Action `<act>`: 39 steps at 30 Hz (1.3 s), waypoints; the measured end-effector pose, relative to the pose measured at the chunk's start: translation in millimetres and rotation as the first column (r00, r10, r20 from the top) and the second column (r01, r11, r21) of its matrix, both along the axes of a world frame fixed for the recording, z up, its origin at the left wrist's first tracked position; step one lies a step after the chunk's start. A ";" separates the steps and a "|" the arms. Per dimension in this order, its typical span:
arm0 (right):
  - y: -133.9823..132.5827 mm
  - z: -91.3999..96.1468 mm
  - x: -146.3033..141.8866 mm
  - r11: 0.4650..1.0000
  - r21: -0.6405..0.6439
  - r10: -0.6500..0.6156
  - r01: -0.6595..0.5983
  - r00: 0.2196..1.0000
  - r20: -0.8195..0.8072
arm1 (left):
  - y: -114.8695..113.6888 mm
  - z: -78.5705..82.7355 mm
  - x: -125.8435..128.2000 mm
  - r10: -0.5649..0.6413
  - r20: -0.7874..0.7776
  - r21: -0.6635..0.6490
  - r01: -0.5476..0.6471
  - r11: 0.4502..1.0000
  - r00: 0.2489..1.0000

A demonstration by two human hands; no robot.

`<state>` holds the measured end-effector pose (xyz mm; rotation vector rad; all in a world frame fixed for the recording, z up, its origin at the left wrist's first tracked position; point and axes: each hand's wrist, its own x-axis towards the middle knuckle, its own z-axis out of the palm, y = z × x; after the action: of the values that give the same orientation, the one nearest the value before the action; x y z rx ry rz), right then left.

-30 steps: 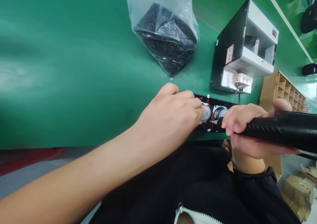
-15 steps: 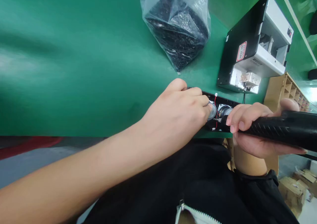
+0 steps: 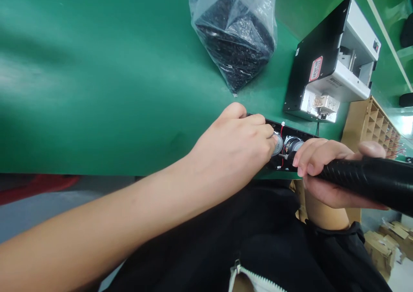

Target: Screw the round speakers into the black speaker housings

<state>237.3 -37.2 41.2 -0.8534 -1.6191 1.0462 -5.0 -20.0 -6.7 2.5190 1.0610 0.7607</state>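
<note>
A long black panel (image 3: 278, 124) lies at the table's near edge, with two round silver-and-black speakers (image 3: 293, 144) and thin red wires (image 3: 282, 130) on it. My left hand (image 3: 243, 141) is closed over the panel's left end, fingertips beside one speaker; its palm side is hidden. My right hand (image 3: 325, 163) wraps round a black electric screwdriver (image 3: 364, 176), which lies almost level. The driver's spring-wound tip (image 3: 283, 156) points left, close to the panel between the speakers and my left fingers. Whether the tip touches a screw is too small to tell.
On the green table (image 3: 97, 90) a clear bag (image 3: 237, 42) of small black parts lies beyond my hands. To its right stands a black-and-silver machine (image 3: 329, 64). A cardboard rack (image 3: 371, 120) is at far right, with cardboard boxes (image 3: 382, 251) on the floor.
The screwdriver's rear end has dipped lower with my right hand, and its tip shows more plainly. My left hand keeps its hold on the panel. The view has shifted slightly.
</note>
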 end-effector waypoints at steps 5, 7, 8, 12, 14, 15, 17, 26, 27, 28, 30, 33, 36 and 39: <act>-1.2 16.9 15.7 0.978 0.119 0.162 -0.170 0.984 0.075 | -1.8 1.0 1.6 0.001 -0.002 0.033 -0.001 0.999 1.000; 6.3 16.9 18.7 0.953 0.159 0.236 -0.256 0.962 0.135 | -2.6 2.0 2.4 0.008 -0.016 0.061 -0.007 0.998 1.000; 9.5 15.4 18.2 0.933 0.194 0.277 -0.303 0.949 0.151 | -2.9 2.4 2.8 0.013 -0.023 0.070 -0.012 0.997 1.000; 9.3 2.6 2.0 0.910 0.326 0.234 -0.258 0.966 0.110 | -4.0 3.7 4.1 0.024 -0.026 0.058 -0.022 0.998 0.999; 3.3 -4.3 -9.9 0.925 0.357 0.127 -0.131 0.991 0.036 | -4.4 3.9 3.9 0.020 -0.027 0.053 -0.019 0.998 0.999; 0.4 -7.1 -15.2 0.930 0.358 0.093 -0.085 0.996 -0.004 | -4.8 3.9 3.6 0.018 -0.027 0.059 -0.016 0.998 0.999; -3.9 -11.7 -23.2 0.939 0.337 0.088 -0.062 0.994 -0.062 | -5.6 3.4 3.1 0.016 -0.024 0.086 -0.014 0.996 1.000; -3.3 -20.9 -29.3 0.962 0.266 -0.017 0.058 0.988 -0.154 | -4.5 -6.6 0.2 0.006 0.002 0.106 -0.006 0.994 1.000; -0.1 -13.3 -24.3 0.969 0.229 -0.052 0.087 0.986 -0.156 | -4.5 -9.5 -2.7 -0.007 0.039 0.119 0.002 0.993 0.999; 4.5 -2.8 -17.6 0.973 0.196 -0.091 0.121 0.983 -0.159 | -5.1 -13.4 -6.7 -0.014 0.103 0.135 0.000 0.991 0.995; 19.3 23.5 -0.8 0.967 0.158 -0.173 0.200 0.971 -0.167 | -8.9 -24.4 -17.0 0.020 0.272 0.146 -0.062 0.987 0.962; 58.5 55.1 23.7 0.916 0.266 -0.247 0.301 0.944 -0.217 | -19.5 -46.8 -32.2 0.156 0.353 0.025 -0.176 0.984 0.923; 108.6 55.1 35.6 0.827 0.461 -0.248 0.322 0.945 -0.215 | -30.1 -67.0 -35.8 0.193 0.262 -0.169 -0.152 0.974 0.945; 142.5 33.9 31.4 0.796 0.516 -0.261 0.317 0.948 -0.181 | -34.5 -75.8 -23.3 0.260 0.273 -0.237 -0.198 0.951 0.926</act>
<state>268.7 105.3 75.2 -0.6199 -1.5230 0.3681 -28.3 -54.5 -82.4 2.0467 1.2649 1.0062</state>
